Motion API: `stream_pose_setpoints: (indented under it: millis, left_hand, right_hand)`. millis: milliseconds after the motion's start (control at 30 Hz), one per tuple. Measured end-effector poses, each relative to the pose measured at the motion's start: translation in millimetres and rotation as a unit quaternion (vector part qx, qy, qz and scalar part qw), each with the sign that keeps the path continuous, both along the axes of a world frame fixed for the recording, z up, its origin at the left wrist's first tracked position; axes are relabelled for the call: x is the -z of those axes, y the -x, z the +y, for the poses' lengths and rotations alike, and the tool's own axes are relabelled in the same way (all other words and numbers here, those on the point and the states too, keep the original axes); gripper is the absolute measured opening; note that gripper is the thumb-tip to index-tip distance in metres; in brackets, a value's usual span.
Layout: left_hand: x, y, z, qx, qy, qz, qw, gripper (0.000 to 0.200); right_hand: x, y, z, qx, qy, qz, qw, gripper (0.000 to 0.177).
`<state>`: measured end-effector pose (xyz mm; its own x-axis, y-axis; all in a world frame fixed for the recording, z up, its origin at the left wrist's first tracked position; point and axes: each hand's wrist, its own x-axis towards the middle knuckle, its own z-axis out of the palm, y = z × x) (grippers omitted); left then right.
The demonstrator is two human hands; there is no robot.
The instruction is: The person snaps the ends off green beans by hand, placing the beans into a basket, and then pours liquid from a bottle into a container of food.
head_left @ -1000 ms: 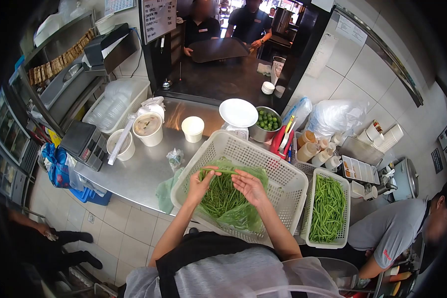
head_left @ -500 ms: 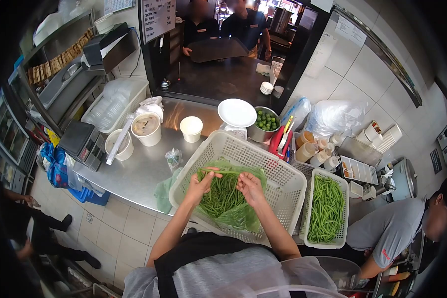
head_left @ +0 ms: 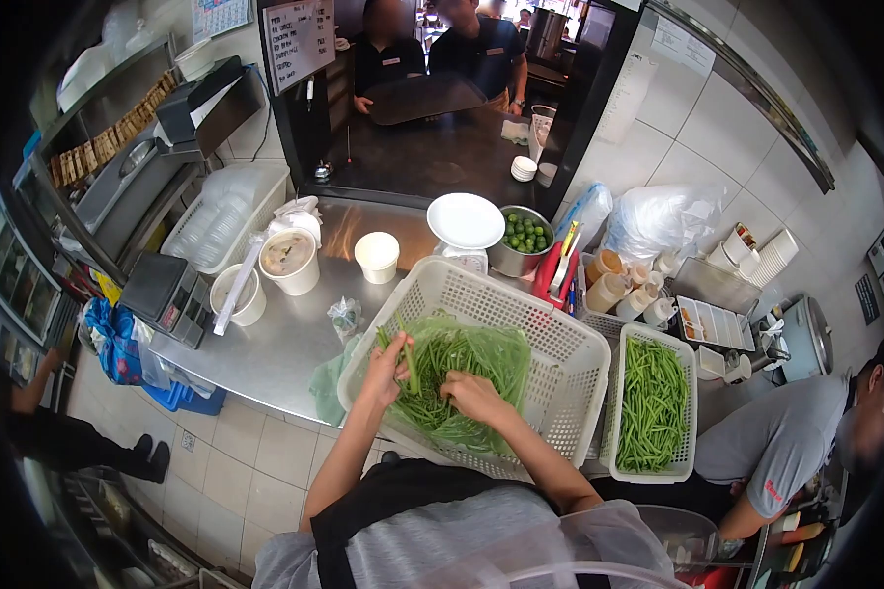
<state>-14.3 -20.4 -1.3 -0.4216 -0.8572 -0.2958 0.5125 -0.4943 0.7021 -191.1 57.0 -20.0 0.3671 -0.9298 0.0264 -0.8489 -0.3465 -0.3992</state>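
My left hand (head_left: 387, 371) is closed round a few long green beans (head_left: 411, 369), held upright over the left side of the large white perforated basket (head_left: 570, 393). My right hand (head_left: 471, 395) reaches into the loose pile of green beans (head_left: 427, 402), its fingers pinched together on some of them. The pile lies in an open, clear green plastic bag (head_left: 506, 355) inside the basket. To the right, a smaller white basket (head_left: 692, 422) holds more green beans, laid lengthwise.
Behind the basket stand a white plate (head_left: 466, 221) on a scale and a metal pot (head_left: 506, 257) of small green citrus. Paper tubs (head_left: 377, 257) are on the left counter. A co-worker (head_left: 796, 432) bends at the right; two people (head_left: 476, 59) stand beyond the pass window.
My hands have moved apart. The left now holds beans upright instead of a bean stretched level between both hands; the right has gone down into the pile.
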Motion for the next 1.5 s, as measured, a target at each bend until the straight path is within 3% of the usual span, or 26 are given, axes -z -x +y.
stream_pose_setpoints:
  millis: [167, 267, 400, 467, 567, 600, 700, 800, 900, 1000, 1100, 1200, 1400, 1500]
  left_hand:
    - [12, -4, -6, 0.085, -0.111, 0.12, 0.983, 0.023]
    - [-3, 0, 1, 0.073, -0.063, 0.021, 0.995, 0.019]
    - [-7, 1, 7, 0.115, 0.066, -0.139, 0.981, 0.012]
    - [-7, 5, 9, 0.138, 0.144, -0.258, 0.945, 0.014]
    - [30, 14, 10, 0.075, 0.447, -0.319, 0.832, 0.018]
    - [7, 12, 15, 0.131, 0.427, -0.429, 0.785, 0.022]
    - [15, 13, 13, 0.161, 0.447, -0.446, 0.759, 0.023]
    - [13, 15, 17, 0.112, 0.519, -0.475, 0.702, 0.023]
    - [13, 15, 17, 0.087, 0.529, -0.475, 0.698, 0.023]
    - [14, 16, 18, 0.061, 0.511, -0.472, 0.716, 0.021]
    - [7, 15, 18, 0.104, 0.512, -0.481, 0.704, 0.02]
    - [12, 14, 19, 0.106, 0.548, -0.508, 0.656, 0.019]
    - [10, 16, 23, 0.103, 0.578, -0.532, 0.609, 0.017]
    - [3, 16, 23, 0.069, 0.558, -0.504, 0.655, 0.023]
  right_hand:
    - [10, -3, 6, -0.032, -0.055, 0.04, 0.997, 0.018]
    - [7, -4, -4, 0.004, -0.093, -0.008, 0.996, 0.019]
    - [-13, 2, -11, 0.056, 0.08, -0.159, 0.982, 0.003]
    - [-27, 6, -12, 0.078, 0.006, -0.245, 0.966, 0.004]
    - [-22, 8, -13, 0.067, -0.014, -0.341, 0.938, 0.007]
    - [-20, 9, -13, 0.057, -0.005, -0.367, 0.929, 0.008]
    - [-23, 14, -10, 0.073, -0.073, -0.348, 0.932, 0.009]
    - [-39, 16, -8, 0.148, -0.12, -0.228, 0.955, 0.007]
    - [-30, 25, -8, 0.133, -0.023, -0.121, 0.983, 0.007]
    - [-23, 28, -12, 0.157, -0.007, -0.22, 0.963, 0.008]
    - [-37, 24, -13, 0.127, -0.028, -0.239, 0.962, 0.008]
    - [-38, 19, -7, 0.122, -0.037, -0.132, 0.983, 0.007]
    - [-32, 16, -2, 0.065, 0.006, -0.06, 0.996, 0.008]
    - [-32, 15, -5, 0.109, 0.082, -0.139, 0.981, 0.007]
